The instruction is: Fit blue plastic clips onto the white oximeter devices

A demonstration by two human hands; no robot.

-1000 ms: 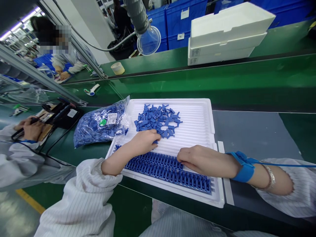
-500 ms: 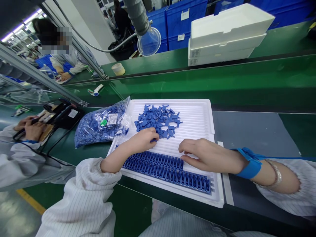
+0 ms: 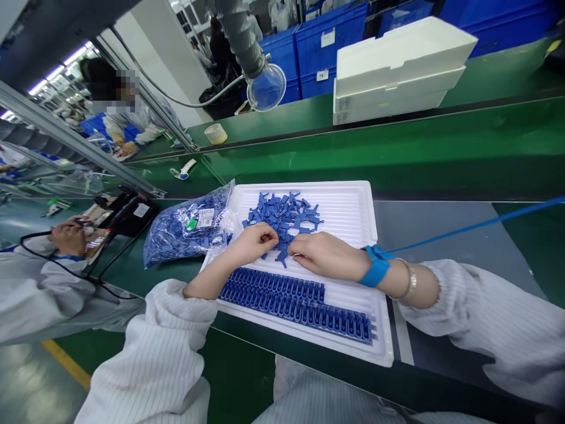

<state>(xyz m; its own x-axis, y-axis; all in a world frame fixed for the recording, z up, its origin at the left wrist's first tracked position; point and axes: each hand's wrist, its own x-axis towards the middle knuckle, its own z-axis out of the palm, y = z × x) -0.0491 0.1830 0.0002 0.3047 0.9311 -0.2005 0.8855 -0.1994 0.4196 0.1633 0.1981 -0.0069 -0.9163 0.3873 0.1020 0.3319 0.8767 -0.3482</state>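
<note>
A loose pile of small blue plastic parts [image 3: 282, 211] lies on the ribbed white tray [image 3: 344, 206]. At the pile's near left edge is my left hand [image 3: 252, 242], thumb and fingers pinched together; whatever sits between them is hidden. My right hand [image 3: 326, 254], with a blue wrist strap [image 3: 375, 266], reaches in from the right with curled fingers at the pile's near edge. Its fingertips are close to a single blue part [image 3: 281, 258], and I cannot make out what they grip. Closer to me, two rows of blue parts [image 3: 295, 300] stand side by side on the tray.
A clear bag of blue parts [image 3: 185, 229] lies against the tray's left side. White foam boxes [image 3: 397, 76] are stacked on the back ledge, near a tape roll [image 3: 216, 133] and a hanging duct nozzle [image 3: 266, 87]. At far left, a co-worker's hands [image 3: 69, 237] are busy.
My right hand has moved left and away from me, from beside the rows to the pile. My left hand has shifted slightly, its fingers now pinched. The view has tilted a little.
</note>
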